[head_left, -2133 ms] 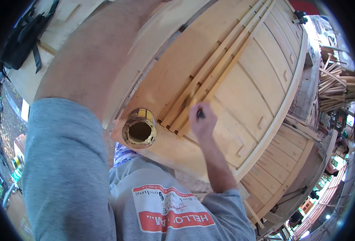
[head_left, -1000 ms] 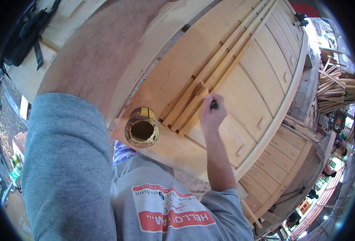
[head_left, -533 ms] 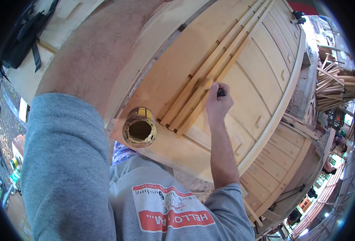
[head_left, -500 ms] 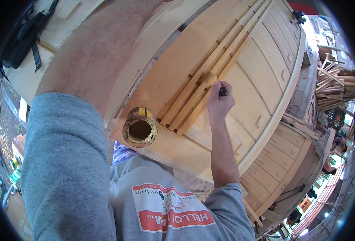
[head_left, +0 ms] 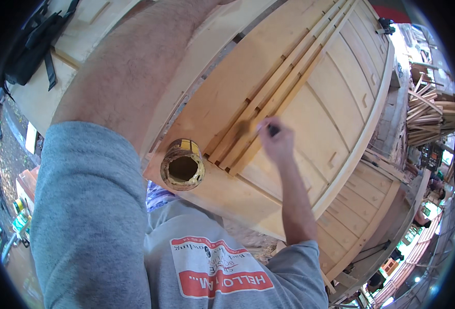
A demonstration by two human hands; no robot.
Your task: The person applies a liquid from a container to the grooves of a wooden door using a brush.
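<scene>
My right hand [head_left: 277, 138] is closed around a paintbrush, blurred by motion. The dark handle end shows at the fist, and the brown bristles [head_left: 244, 127] are over the notched wooden strips [head_left: 271, 95]. These long strips lie side by side on a large pale wooden panel [head_left: 325, 110]. An open, paint-crusted can [head_left: 182, 167] stands near the panel's close edge, left of the strip ends; its inside looks dark. My left arm stretches forward across the left side. Only a sliver of my left hand [head_left: 228, 1] shows at the top edge, its fingers cut off.
A black bag with straps [head_left: 31, 49] lies on a board at the far left. Another slatted wooden panel [head_left: 358, 206] stands at the lower right. A heap of wooden sticks [head_left: 428, 113] is at the right, and a small black device [head_left: 386, 26] sits at the panel's far corner.
My right hand has drawn the paintbrush back toward me and slightly left along the strips. The can still stands in its place, and my left arm remains stretched forward.
</scene>
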